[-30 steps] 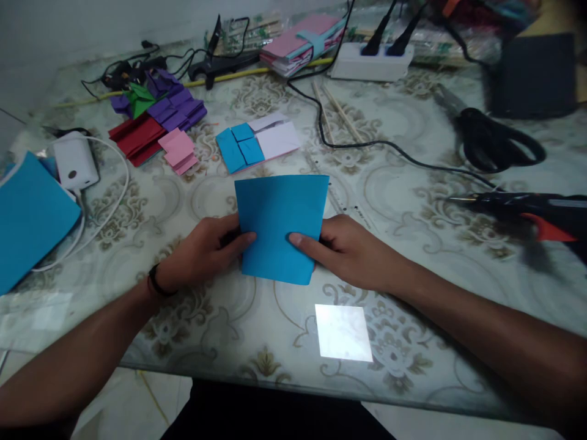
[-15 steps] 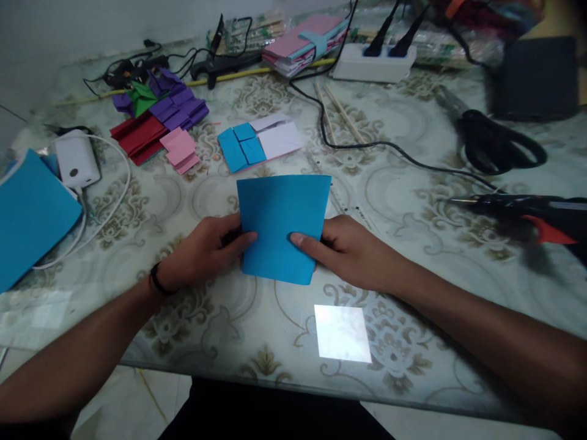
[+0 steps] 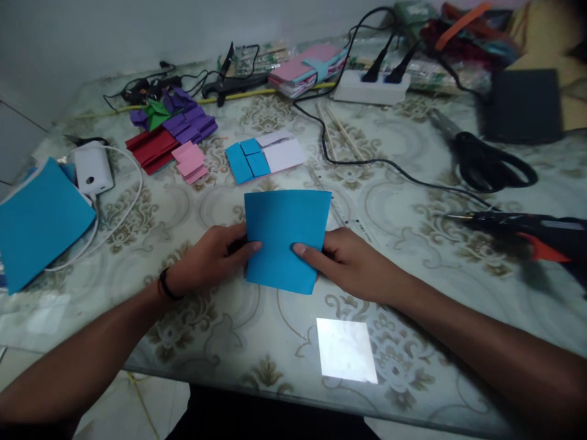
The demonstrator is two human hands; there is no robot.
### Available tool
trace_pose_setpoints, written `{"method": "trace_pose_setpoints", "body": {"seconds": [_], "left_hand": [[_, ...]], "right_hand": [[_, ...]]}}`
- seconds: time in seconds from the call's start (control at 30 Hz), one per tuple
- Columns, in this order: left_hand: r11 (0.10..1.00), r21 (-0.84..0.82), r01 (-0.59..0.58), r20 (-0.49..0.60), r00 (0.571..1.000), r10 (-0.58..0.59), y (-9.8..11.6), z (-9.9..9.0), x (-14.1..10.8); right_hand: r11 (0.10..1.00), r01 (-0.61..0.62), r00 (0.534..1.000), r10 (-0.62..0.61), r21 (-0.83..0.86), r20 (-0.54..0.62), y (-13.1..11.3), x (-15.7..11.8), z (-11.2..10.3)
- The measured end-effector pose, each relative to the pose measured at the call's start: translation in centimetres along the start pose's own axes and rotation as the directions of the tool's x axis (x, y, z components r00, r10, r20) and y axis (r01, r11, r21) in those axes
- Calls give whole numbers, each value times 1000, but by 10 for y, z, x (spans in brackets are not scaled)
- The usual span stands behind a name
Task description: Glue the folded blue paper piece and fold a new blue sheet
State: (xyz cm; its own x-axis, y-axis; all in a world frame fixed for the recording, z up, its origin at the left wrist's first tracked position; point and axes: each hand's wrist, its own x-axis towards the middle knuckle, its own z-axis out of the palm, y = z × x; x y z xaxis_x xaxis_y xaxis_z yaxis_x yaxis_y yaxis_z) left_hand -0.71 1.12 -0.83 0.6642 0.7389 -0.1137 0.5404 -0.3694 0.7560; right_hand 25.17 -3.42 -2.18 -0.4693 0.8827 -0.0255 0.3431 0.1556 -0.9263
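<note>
Head view: from where I stood, two bare hands held a blue paper (image 3: 287, 226) upright-ish, approx. centre, over the near half of a patterned table (image 3: 229, 342). L hand (image 3: 213, 260) pinched its left edge, thumb flat on the near face; R hand (image 3: 351, 263) gripped the opp. edge likewise, thumb reaching farther in. Other fingers mostly hidden behind paper, couldn't tell their spread. Paper's top edge looked slightly bowed; whether bottom edge touched table, couldn't tell. Dark wristband (image 3: 169, 284) on L wrist. Just beyond paper lay a folded blue-and-white piece (image 3: 266, 157); left of it a pink piece (image 3: 190, 162), then a red piece (image 3: 151, 150), purple piece (image 3: 192, 125) & green piece (image 3: 156, 113), bunched close tog. Far L: blue sheets (image 3: 46, 223) nr. a white device (image 3: 94, 168). R of paper, a ruler (image 3: 364, 231), just past R hand; farther back, thin sticks (image 3: 343, 131) & a white power strip (image 3: 369, 87). R side: black-handled scissors (image 3: 465, 143); nearer, a black tool (image 3: 509, 226) w/ pointed tip. Bright white square (image 3: 347, 350) on table, this side of R hand; paper or glare, couldn't tell.
</note>
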Motion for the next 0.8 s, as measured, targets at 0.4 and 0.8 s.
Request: {"method": "trace_pose_setpoints", "body": {"seconds": [0.4, 0.8], "left_hand": [[1000, -6, -4, 11, 1000, 5, 1, -1, -1], [999, -28, 15, 22, 1000, -14, -2, 0, 0]], "right_hand": [[1000, 2, 1000, -2, 13, 11, 1, 1, 0], [999, 3, 1000, -3, 35, 20, 2, 2, 0]]}}
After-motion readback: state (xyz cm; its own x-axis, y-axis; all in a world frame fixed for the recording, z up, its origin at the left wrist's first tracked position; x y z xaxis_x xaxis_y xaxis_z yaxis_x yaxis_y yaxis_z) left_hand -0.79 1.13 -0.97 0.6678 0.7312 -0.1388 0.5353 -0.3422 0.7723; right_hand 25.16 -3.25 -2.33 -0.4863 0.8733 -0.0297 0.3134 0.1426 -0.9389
